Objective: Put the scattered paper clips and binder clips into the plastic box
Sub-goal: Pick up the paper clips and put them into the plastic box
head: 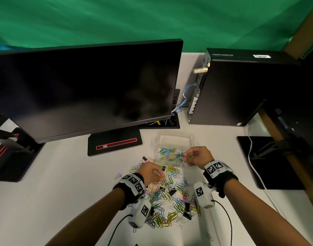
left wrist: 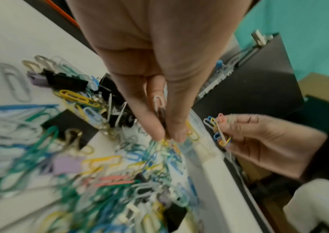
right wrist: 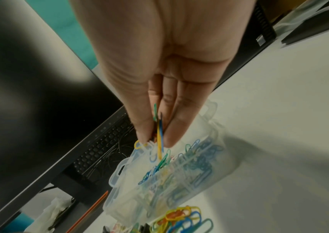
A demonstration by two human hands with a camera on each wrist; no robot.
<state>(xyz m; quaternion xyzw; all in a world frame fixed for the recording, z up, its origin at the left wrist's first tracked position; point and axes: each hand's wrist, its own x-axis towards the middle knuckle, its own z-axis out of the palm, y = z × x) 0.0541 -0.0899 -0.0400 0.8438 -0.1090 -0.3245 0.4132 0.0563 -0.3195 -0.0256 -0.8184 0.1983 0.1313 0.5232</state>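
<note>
A clear plastic box (head: 177, 134) stands open on the white table, with coloured paper clips in its near half; the right wrist view shows its rim (right wrist: 119, 176). My right hand (head: 186, 157) hovers over the box's near edge and pinches a bunch of coloured paper clips (right wrist: 159, 134). My left hand (head: 159, 174) pinches a few pale paper clips (left wrist: 157, 102) just above the scattered pile (head: 169, 197). That pile mixes coloured paper clips with black binder clips (head: 172, 191). A purple binder clip (head: 118, 175) lies apart at its left.
A dark monitor (head: 84, 86) on a black base (head: 115, 142) fills the back left. A black desktop computer (head: 240, 86) stands behind the box on the right. A black pad (head: 255, 160) crossed by a white cable (head: 256, 173) lies further right.
</note>
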